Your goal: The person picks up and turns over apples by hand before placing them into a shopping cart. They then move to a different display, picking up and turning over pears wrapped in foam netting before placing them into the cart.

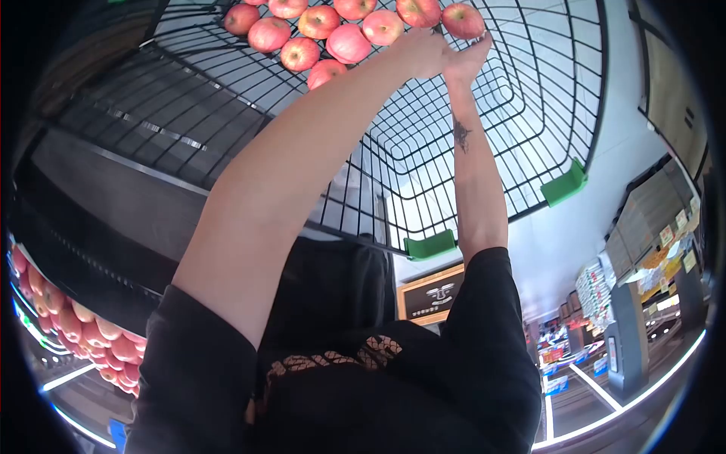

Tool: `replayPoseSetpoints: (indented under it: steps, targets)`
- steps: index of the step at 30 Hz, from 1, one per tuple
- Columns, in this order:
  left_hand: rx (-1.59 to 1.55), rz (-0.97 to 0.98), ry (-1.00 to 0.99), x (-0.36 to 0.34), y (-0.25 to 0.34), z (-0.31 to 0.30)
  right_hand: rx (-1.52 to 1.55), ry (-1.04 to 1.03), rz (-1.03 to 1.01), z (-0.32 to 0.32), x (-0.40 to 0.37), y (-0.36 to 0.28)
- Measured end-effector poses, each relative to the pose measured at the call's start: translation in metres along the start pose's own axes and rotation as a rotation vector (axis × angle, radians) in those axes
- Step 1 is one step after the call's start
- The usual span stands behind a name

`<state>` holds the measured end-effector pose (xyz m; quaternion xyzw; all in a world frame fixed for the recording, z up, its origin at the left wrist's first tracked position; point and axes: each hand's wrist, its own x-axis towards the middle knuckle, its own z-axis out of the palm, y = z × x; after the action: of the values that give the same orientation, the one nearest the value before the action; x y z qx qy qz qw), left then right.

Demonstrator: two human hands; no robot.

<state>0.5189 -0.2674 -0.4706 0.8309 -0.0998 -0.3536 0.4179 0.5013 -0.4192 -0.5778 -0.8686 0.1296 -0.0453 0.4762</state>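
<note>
My left hand (pixel 425 53) reaches to the top centre, close beside my right hand; its fingers are mostly hidden. My right hand (pixel 465 64) is bent against a red apple (pixel 463 21), its fingers partly out of sight behind the fruit. Another red-yellow apple (pixel 418 10) lies just above my left hand. Several more apples (pixel 348 44) are grouped to the left of the hands. Both forearms extend over a black wire cart (pixel 597 98) with green corner pieces (pixel 429 246).
At the lower left, many apples (pixel 91 333) are heaped by a black display edge (pixel 83 250). A wood-framed sign (pixel 431 295) shows behind the cart. Shelves with goods (pixel 654 219) stand at the right, near bright light strips.
</note>
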Motion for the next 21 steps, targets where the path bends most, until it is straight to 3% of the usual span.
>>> replayPoseSetpoints:
  steps: [2,4,6,7,8,9,10,12,13,15,17,18,19,21]
  targets:
    - [0.107,-0.169,-0.340,-0.025,0.009,-0.014,-0.371,-0.070,-0.060,-0.024,-0.026,-0.051]
    - [0.190,-0.155,-0.436,-0.064,0.019,-0.019,-0.388,-0.455,0.007,-0.058,-0.051,-0.108]
    - [0.202,-0.042,-0.392,-0.119,0.036,-0.032,-0.407,-0.710,-0.272,-0.091,-0.087,-0.135]
    - [0.163,-0.130,-0.315,-0.148,0.049,-0.037,-0.306,-0.836,-0.322,-0.109,-0.109,-0.140]
    - [0.115,-0.221,-0.237,-0.176,0.062,-0.042,-0.230,-1.011,-0.129,-0.128,-0.128,-0.195]
    - [0.144,-0.220,-0.153,-0.196,0.066,-0.034,-0.352,-1.092,-0.018,-0.146,-0.151,-0.218]
    - [0.178,-0.221,-0.073,-0.210,0.066,-0.020,-0.249,-1.093,-0.148,-0.162,-0.178,-0.233]
    - [0.320,-0.206,0.146,-0.232,0.065,0.008,-0.332,-1.209,-0.214,-0.185,-0.217,-0.239]
    - [0.290,-0.269,0.205,-0.251,0.064,0.017,-0.283,-1.130,-0.274,-0.192,-0.237,-0.226]
    - [0.593,-0.161,0.529,-0.289,0.065,0.029,-0.504,-1.224,-0.159,-0.193,-0.233,-0.236]
    - [0.543,-0.145,0.627,-0.326,0.070,0.039,-0.623,-1.346,-0.175,-0.176,-0.224,-0.241]
    - [0.424,-0.128,0.814,-0.325,0.065,0.060,-0.597,-1.371,-0.189,-0.167,-0.224,-0.243]
    - [0.343,-0.100,0.779,-0.335,0.067,0.062,-0.613,-1.427,-0.236,-0.160,-0.224,-0.243]
    - [0.242,-0.046,0.878,-0.329,0.063,0.077,-0.517,-1.300,-0.403,-0.149,-0.227,-0.241]
